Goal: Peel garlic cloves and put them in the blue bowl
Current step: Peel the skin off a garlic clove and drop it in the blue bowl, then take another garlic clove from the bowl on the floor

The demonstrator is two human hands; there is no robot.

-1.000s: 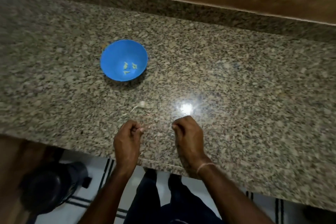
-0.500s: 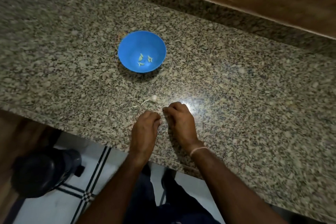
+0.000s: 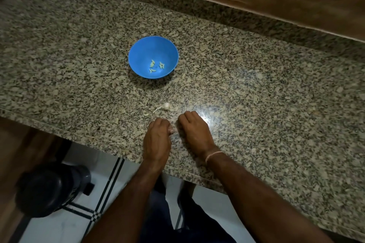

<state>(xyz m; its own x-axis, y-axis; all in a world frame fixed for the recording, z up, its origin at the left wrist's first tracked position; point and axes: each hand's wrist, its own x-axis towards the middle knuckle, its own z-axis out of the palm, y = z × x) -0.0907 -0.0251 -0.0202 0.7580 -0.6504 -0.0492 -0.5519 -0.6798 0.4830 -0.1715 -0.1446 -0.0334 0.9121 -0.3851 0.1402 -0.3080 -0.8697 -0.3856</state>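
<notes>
A blue bowl [image 3: 142, 53] stands on the granite counter with several peeled cloves [image 3: 156, 66] in its bottom. A small garlic bulb [image 3: 165, 106] with a loose stem lies on the counter in front of the bowl. My left hand [image 3: 158, 140] and my right hand [image 3: 194, 132] sit close together just below the bulb, fingers curled. The left fingertips pinch a small pale garlic clove [image 3: 173, 130]. What the right fingers hold is hidden behind the knuckles.
Bits of garlic skin [image 3: 146, 114] lie near the bulb. The counter's front edge [image 3: 83, 137] runs under my wrists. A dark round container [image 3: 51, 189] stands on the tiled floor at lower left. A raised granite ledge [image 3: 217, 14] borders the back.
My hands came together from about a hand's width apart. The view shifted, so the bowl and bulb now sit further right in the picture.
</notes>
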